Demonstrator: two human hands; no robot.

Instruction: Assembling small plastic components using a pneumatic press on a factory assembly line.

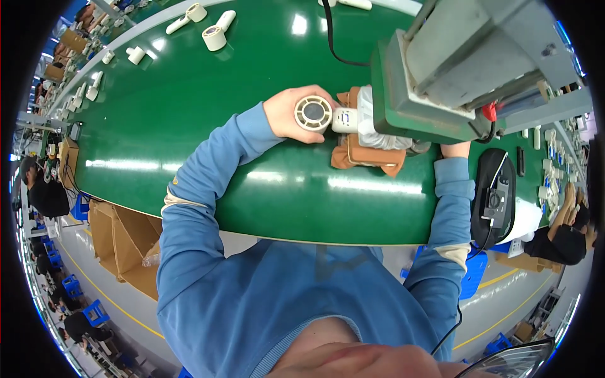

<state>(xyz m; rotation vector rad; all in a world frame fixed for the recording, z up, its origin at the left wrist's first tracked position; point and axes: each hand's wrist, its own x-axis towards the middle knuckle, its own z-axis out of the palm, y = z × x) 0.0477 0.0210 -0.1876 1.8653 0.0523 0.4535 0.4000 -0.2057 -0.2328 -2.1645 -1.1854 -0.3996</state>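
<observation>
My left hand (287, 114) is closed round the round head of a cream-coloured hair dryer body (322, 129). A ringed, spoked opening faces up. The dryer's short handle part points right, onto a fixture wrapped in brown tape or cloth (367, 157), with a crumpled white plastic wrap (372, 123) beside it. Above the fixture hangs the green and grey head of a press-like machine (419, 120). My right hand (455, 150) reaches to the machine's right side; only its wrist end shows, and the fingers are hidden behind the machine.
More cream dryer bodies (215, 39) lie at the back left of the green table (189, 82). A black case with a dial (495, 198) stands right of my forearm. Cardboard boxes (120, 242) are below the left edge. Other people (564, 236) sit at both sides.
</observation>
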